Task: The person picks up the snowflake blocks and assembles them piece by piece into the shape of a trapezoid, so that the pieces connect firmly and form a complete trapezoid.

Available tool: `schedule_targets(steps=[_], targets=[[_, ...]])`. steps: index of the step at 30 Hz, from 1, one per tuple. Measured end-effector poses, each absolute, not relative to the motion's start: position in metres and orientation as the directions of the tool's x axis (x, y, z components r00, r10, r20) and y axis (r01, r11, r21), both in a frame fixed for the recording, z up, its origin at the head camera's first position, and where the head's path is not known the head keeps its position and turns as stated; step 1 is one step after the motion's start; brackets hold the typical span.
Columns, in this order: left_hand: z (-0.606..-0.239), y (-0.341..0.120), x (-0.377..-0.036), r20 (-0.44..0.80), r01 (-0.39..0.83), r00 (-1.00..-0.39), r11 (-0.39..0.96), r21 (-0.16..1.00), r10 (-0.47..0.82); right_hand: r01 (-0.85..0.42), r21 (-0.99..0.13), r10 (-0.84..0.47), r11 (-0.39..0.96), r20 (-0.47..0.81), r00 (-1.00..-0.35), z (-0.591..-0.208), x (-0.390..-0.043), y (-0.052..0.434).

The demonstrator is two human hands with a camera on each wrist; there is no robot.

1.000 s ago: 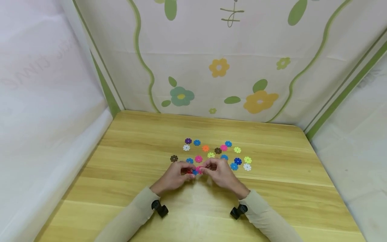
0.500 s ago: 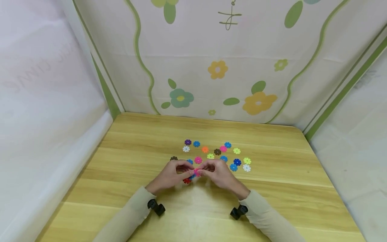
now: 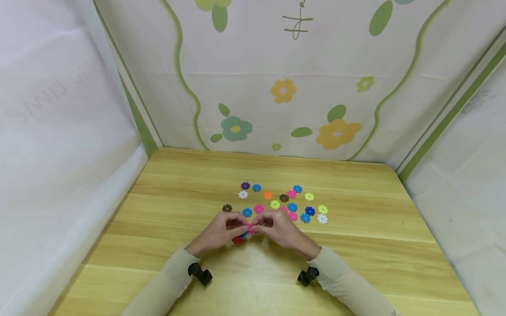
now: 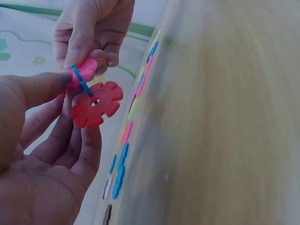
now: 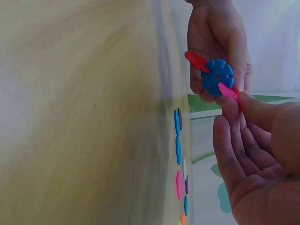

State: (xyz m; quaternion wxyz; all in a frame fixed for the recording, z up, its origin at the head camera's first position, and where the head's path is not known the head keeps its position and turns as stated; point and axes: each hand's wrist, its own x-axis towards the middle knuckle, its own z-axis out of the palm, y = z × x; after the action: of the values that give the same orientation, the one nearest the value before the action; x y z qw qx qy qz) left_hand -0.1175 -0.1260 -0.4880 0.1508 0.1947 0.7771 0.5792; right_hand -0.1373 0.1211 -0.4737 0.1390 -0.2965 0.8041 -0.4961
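Observation:
Three notched plastic interlocking discs are slotted together in a short chain between the hands. In the left wrist view the red disc (image 4: pixel 108 96) is at the near end, and the right wrist view shows the blue disc (image 5: pixel 211 84) in the middle and the pink disc (image 5: pixel 228 91) at the other end. My left hand (image 3: pixel 215 230) pinches the blue disc near its joint with the pink one. Thumb and fingers of my right hand (image 3: pixel 278 230) pinch the pink disc. The red disc hangs below the left fingertips in the head view.
Several loose discs lie flat beyond the hands, among them a purple disc (image 3: pixel 245 186), an orange disc (image 3: pixel 268 195), a brown disc (image 3: pixel 227 208) and a white disc (image 3: pixel 322 218). The wooden table (image 3: pixel 174 175) ends at a flower-printed cloth wall (image 3: pixel 253 87).
Both hands have shifted slightly left and closer to the body, with the chain between them. The red disc has swung down to the left, out from behind the left fingers.

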Motion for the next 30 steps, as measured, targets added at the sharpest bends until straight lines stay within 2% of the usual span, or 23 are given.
schedule_targets(steps=[13,17,24,30], targets=[[-0.498,-0.17,-0.115,-0.029,0.088,-0.93,0.299,0.95,0.366,-0.471,-0.773,-0.697,0.424,0.054,-0.715,-0.462,-0.168,0.099],[-0.498,-0.176,-0.115,-0.04,0.071,-0.94,0.309,0.948,0.339,-0.537,-0.702,-0.723,0.467,0.046,-0.689,-0.464,-0.178,0.084],[-0.495,-0.18,-0.113,-0.055,0.05,-0.95,0.327,0.944,0.306,-0.684,-0.482,-0.754,0.548,0.071,-0.654,-0.477,-0.189,0.062],[-0.493,-0.182,-0.114,-0.063,0.036,-0.954,0.321,0.947,0.294,-0.714,-0.45,-0.778,0.537,0.062,-0.625,-0.481,-0.192,0.054]])
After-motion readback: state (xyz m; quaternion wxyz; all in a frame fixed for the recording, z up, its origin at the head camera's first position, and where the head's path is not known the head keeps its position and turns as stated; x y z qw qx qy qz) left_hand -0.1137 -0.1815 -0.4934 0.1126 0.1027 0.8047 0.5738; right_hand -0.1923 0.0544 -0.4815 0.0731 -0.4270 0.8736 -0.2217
